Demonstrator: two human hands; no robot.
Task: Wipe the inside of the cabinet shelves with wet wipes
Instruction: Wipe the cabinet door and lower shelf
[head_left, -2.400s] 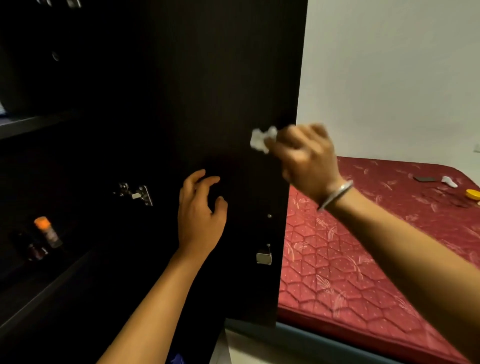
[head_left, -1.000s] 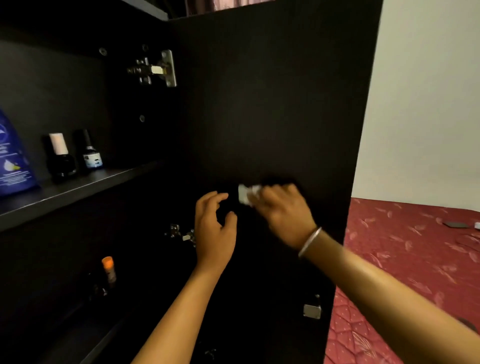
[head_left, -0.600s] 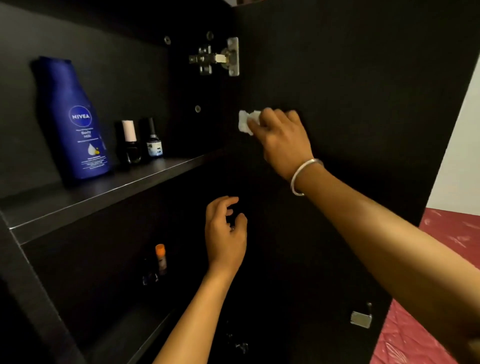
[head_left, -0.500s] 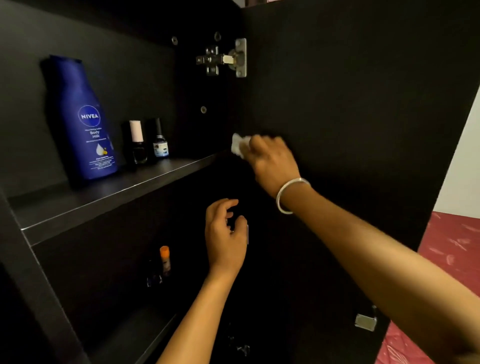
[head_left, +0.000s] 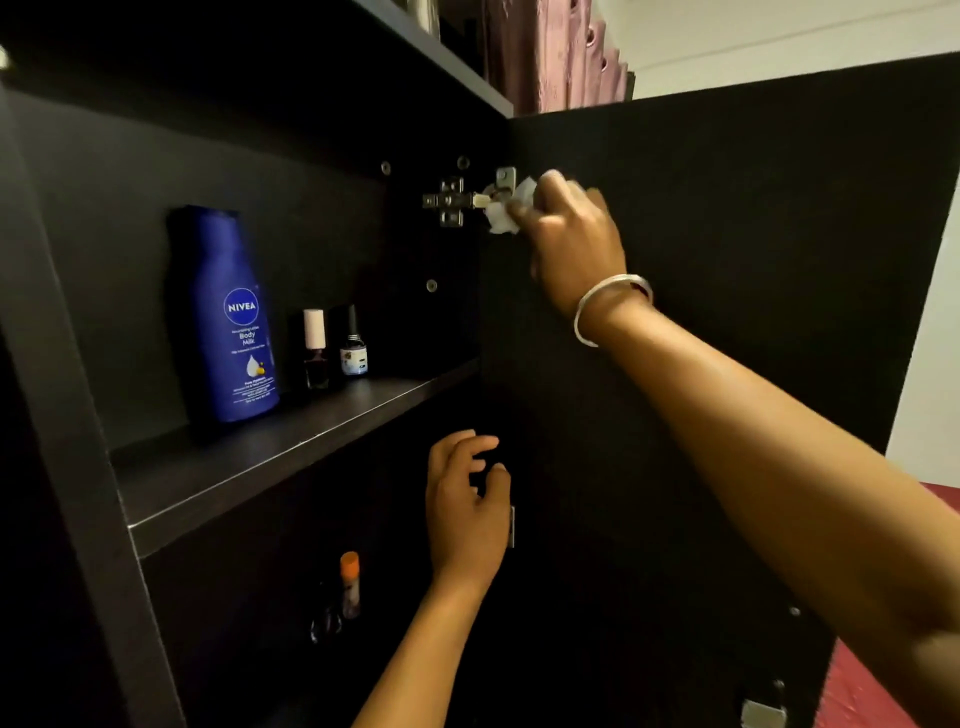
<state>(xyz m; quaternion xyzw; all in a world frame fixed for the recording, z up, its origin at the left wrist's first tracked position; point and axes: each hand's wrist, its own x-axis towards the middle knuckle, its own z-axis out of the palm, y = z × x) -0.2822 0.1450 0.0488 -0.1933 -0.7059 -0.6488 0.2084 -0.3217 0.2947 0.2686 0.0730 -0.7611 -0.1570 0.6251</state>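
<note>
My right hand (head_left: 569, 244) pinches a crumpled white wet wipe (head_left: 511, 210) and holds it against the inner face of the open dark cabinet door (head_left: 753, 270), right at the upper metal hinge (head_left: 454, 200). A silver bangle sits on that wrist. Lower down, my left hand (head_left: 467, 504) is raised with its fingers loosely curled at the door's hinge edge, holding nothing. The dark shelf (head_left: 291, 447) runs to the left of both hands.
On the shelf stand a blue Nivea bottle (head_left: 234, 317) and two small nail polish bottles (head_left: 332, 345). An orange-capped bottle (head_left: 349, 582) stands on the shelf below. Pink curtains (head_left: 561, 52) hang behind the cabinet top. A red mattress (head_left: 878, 686) shows at lower right.
My right hand has carried the wipe up the inner door face from near shelf level to the upper hinge. The left hand has stayed near the door's hinge edge.
</note>
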